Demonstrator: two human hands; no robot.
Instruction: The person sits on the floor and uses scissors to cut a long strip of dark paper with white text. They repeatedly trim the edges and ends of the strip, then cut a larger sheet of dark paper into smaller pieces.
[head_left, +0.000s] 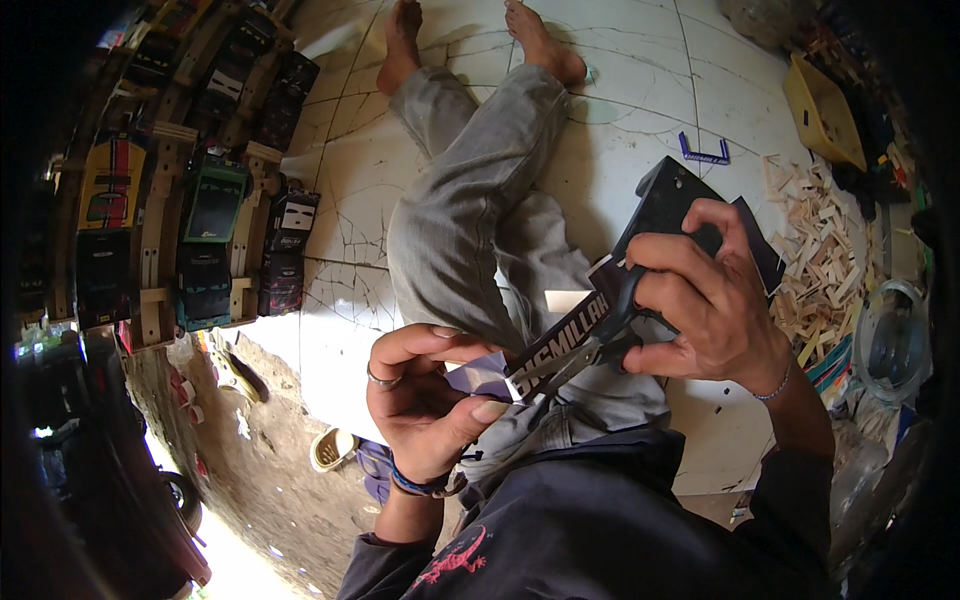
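My left hand (pixel 425 395), with a ring and a dark wristband, pinches a small pale purple piece of paper or film (pixel 478 378) between thumb and fingers. It meets the lower end of a black strip with white lettering (pixel 570 338). My right hand (pixel 710 295) grips dark-handled scissors, whose metal blades (pixel 568 364) point left and lie along the strip near the left thumb. Whether the blades touch the strip, I cannot tell. Behind the right hand is a flat black piece (pixel 665 205), partly hidden by the fingers; how it joins the strip is unclear.
My crossed legs in grey trousers (pixel 450 210) stretch over the cracked tile floor (pixel 345 220). Model trucks (pixel 212 205) stand on wooden racks at left. On the right are a purple U-shaped piece (pixel 705 152), wood scraps (pixel 825 245), a yellow tub (pixel 825 110) and a clear container (pixel 888 340).
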